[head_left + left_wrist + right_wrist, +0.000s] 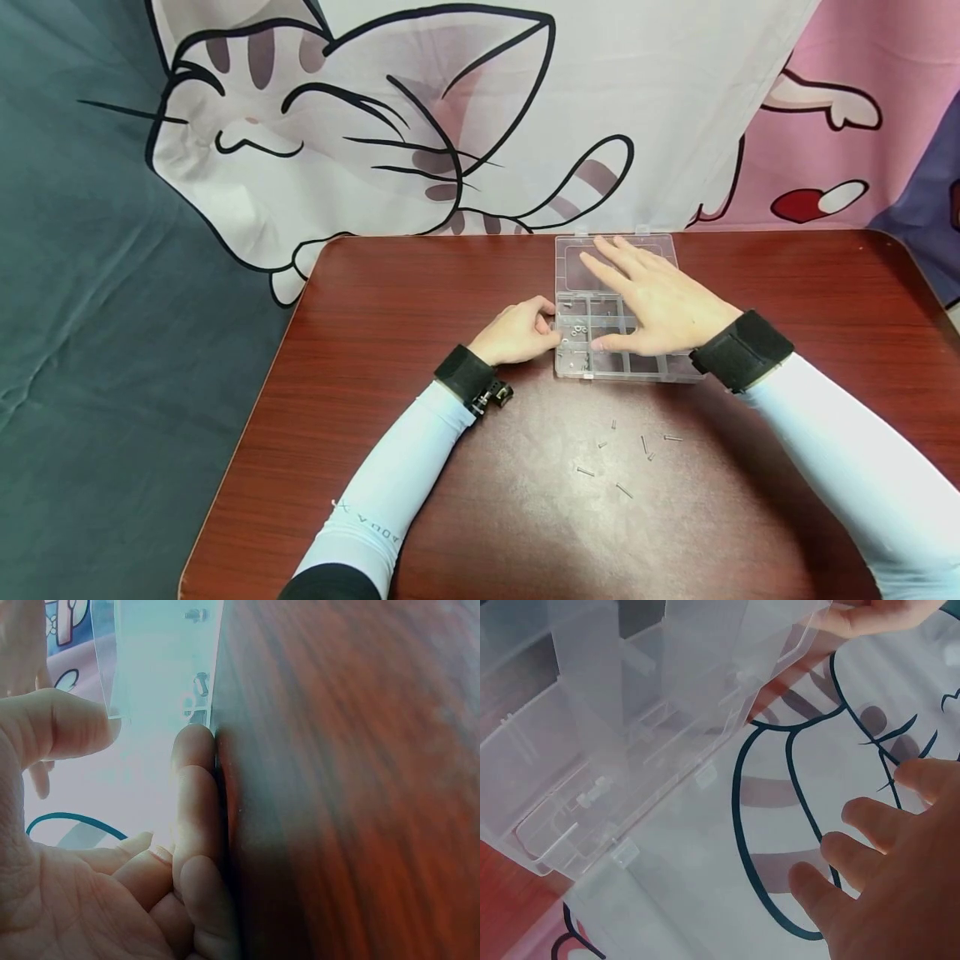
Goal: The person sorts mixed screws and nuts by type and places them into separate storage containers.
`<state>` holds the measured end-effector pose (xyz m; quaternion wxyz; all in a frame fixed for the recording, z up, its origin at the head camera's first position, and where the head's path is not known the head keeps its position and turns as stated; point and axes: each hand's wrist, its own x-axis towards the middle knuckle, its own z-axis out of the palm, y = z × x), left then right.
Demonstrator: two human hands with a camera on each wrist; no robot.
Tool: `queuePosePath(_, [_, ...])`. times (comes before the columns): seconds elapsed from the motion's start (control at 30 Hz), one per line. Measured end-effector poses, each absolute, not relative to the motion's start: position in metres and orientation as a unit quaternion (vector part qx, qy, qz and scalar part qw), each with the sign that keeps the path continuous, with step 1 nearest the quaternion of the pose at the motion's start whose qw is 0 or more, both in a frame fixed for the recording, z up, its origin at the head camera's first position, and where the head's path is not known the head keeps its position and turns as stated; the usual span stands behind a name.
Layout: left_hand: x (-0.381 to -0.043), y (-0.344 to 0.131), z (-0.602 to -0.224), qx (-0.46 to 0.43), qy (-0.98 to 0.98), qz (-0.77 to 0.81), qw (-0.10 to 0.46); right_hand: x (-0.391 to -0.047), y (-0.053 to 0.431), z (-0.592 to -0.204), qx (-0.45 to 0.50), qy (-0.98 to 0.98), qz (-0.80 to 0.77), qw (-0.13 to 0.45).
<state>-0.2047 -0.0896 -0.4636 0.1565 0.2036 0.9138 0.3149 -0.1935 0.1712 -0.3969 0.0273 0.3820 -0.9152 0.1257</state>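
A clear plastic compartment box (592, 319) lies on the table with its lid (572, 265) folded back toward the curtain. Small metal nuts and screws (577, 331) sit in its left compartments. My left hand (517, 332) holds the box's left side; in the left wrist view the thumb (75, 727) is near the upper edge and a finger (199, 802) lies low along the wall. Over the box hovers my right hand (652, 304), fingers spread, holding nothing; it hides part of the right compartments. In the right wrist view its fingers (855, 855) are apart from the box.
Several small loose screws (624, 490) lie scattered on the brown table (360, 350) in front of the box. A curtain with a cartoon cat (300, 192) hangs right behind the table's back edge. Grey-green fabric (97, 375) is at the left.
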Motion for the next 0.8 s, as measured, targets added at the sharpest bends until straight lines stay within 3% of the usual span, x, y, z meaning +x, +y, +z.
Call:
queuePosePath(0.33, [-0.204, -0.09, -0.463, 0.203, 0.915, 0.312, 0.152, -0.168, 0.177, -0.409, 0.413, -0.9, 0.134, 0.044])
queuePosePath(0.8, [-0.204, -0.09, -0.464, 0.201, 0.917, 0.311, 0.151, -0.105, 0.178, -0.44, 0.487, -0.858, 0.137, 0.088])
